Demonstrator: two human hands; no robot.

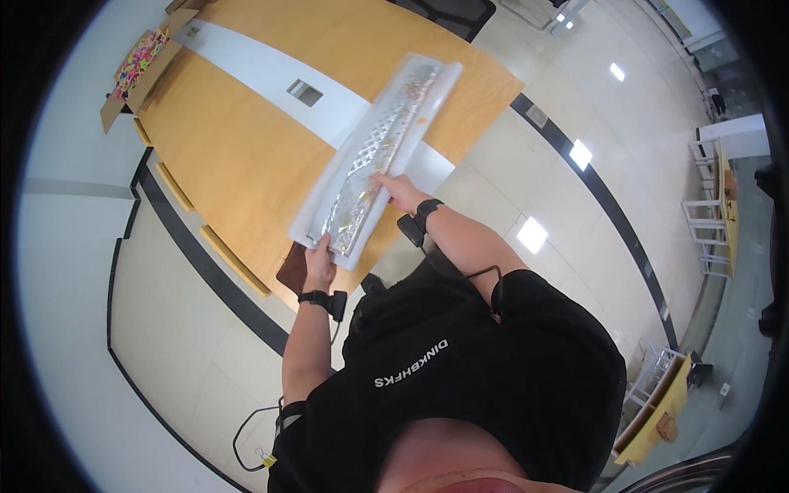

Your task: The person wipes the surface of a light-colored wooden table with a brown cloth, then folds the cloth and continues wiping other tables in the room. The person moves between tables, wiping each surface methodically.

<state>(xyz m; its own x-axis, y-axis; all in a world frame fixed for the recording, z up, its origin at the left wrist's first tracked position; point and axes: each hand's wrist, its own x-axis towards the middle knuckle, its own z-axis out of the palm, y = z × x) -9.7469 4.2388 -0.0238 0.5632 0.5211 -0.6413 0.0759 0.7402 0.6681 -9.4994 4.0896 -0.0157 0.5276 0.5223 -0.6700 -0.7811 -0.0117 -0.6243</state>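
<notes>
A long, flat package in clear plastic [376,154] is held slantwise over the wooden table, with shiny silver and gold-toned material inside and a white translucent margin around it. What exactly it contains is hard to tell through the glare. My left hand [319,265] grips the near end, thumb on top and fingers hidden beneath. Farther along, my right hand [402,192] holds the right long edge, its thumb lying on the upper face. Just beside my left hand, a dark brown flat item [292,268] lies at the table's corner, partly covered by the package.
The wooden table [228,142] has a white centre strip with a socket recess [304,92]. An opened cardboard box [157,77] of colourful small pieces stands at the far left. A black mesh chair [459,13] is beyond the table. Cables run from both wrist straps.
</notes>
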